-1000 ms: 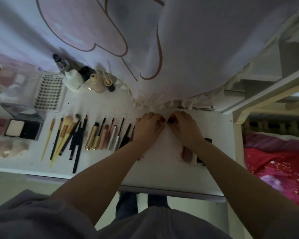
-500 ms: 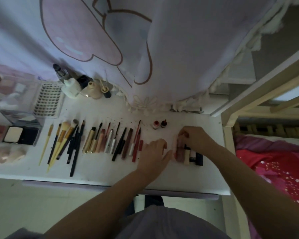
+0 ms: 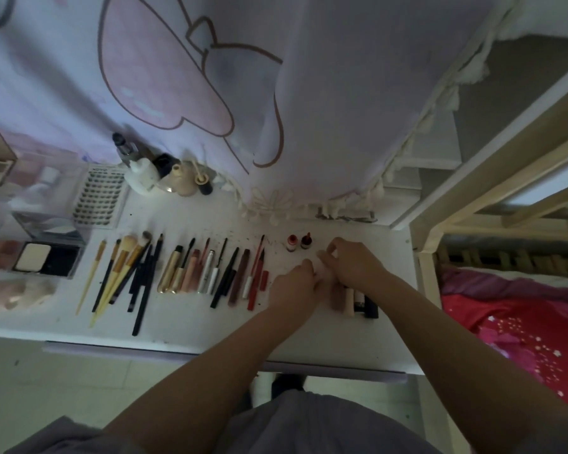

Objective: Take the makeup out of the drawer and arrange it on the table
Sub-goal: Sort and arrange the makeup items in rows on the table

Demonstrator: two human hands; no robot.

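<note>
A: hands first, quick

B: left hand (image 3: pixel 295 283) and right hand (image 3: pixel 351 264) nearly meet over the white table (image 3: pixel 309 335), both curled on a pale tube (image 3: pixel 322 271) between them. Looks like they're pinching it from both ends, probably to square it up with the row. Left grip is blurry, so that's a read, not certain

A: what's under the right hand?

B: just behind its wrist, a small cluster of lipsticks (image 3: pixel 354 298) lying side by side, dark ones on the outer edge. Likely the group the tube is joining

A: beyond the fingers?

B: two little red bottles (image 3: pixel 298 242) standing upright, just past the fingertips, apart from the hands

A: and out to the left?

B: just beside the left hand the row starts: red pencils and liners (image 3: pixel 254 280), then gold and pink tubes (image 3: pixel 184 273), then brushes (image 3: pixel 125 273) farther out. All parallel, sorted by kind, so the layout is deliberate. Farthest out a compact (image 3: pixel 46 258) and a lash tray (image 3: pixel 99 198), bottles (image 3: pixel 151 173) at the back by the curtain (image 3: pixel 341 109)

A: drawer?

B: not visible, can't tell if anything's left in it. Most makeup is already on the table
</note>
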